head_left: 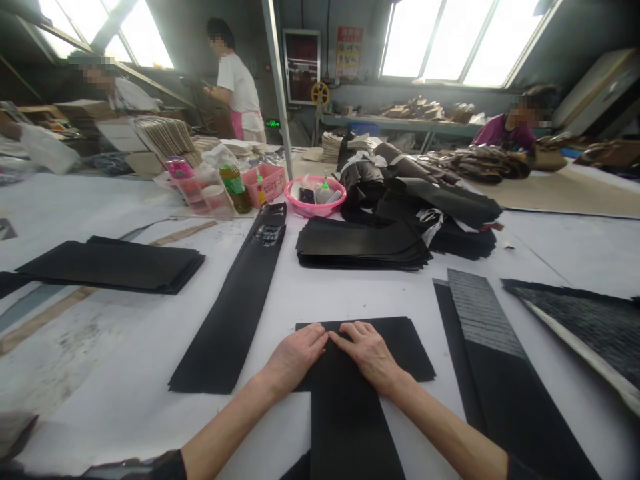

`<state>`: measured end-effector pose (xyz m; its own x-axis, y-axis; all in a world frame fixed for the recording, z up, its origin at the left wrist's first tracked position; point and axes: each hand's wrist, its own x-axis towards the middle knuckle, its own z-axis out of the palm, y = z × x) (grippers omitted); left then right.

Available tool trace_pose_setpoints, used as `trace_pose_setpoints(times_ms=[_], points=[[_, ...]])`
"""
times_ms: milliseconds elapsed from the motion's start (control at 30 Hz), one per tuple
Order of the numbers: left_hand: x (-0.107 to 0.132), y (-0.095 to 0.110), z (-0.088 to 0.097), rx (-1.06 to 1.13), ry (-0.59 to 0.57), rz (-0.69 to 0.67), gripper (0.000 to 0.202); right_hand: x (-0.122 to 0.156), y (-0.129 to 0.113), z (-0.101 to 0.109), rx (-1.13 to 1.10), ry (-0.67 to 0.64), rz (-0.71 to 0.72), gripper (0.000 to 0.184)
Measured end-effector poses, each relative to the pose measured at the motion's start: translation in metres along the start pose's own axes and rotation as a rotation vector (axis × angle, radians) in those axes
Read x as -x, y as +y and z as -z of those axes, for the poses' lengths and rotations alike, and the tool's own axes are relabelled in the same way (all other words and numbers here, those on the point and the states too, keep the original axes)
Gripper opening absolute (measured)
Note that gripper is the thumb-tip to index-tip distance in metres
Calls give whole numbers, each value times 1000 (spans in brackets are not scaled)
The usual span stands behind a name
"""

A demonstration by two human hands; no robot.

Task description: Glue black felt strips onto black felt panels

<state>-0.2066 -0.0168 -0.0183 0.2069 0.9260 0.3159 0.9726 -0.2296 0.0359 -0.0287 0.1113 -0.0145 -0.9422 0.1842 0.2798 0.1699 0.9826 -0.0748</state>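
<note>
My left hand (296, 353) and my right hand (367, 352) lie flat, side by side, fingertips nearly touching, on black fabric in front of me. Under them a wide black fabric piece (407, 347) lies crosswise on the white table (125, 373). A narrow black strip (350, 427) runs from under my hands toward me, on top of the wide piece. Both hands press down with fingers stretched out, holding nothing.
A long black strip (235, 307) lies to the left, stacks of black pieces at left (115, 263) and centre (360, 243). Dark strips (480, 333) lie at right. A pink bowl (315, 197), a pink basket (265, 183) and bottles stand behind. Other people work at far tables.
</note>
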Motion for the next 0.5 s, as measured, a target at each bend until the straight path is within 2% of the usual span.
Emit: trace_pose_setpoints(times_ms=[233, 500], points=[[3, -1, -1, -106, -28, -100, 35, -2, -4, 8, 44, -10, 26, 35], [9, -7, -3, -64, -11, -56, 28, 1, -3, 2, 57, -24, 13, 36]])
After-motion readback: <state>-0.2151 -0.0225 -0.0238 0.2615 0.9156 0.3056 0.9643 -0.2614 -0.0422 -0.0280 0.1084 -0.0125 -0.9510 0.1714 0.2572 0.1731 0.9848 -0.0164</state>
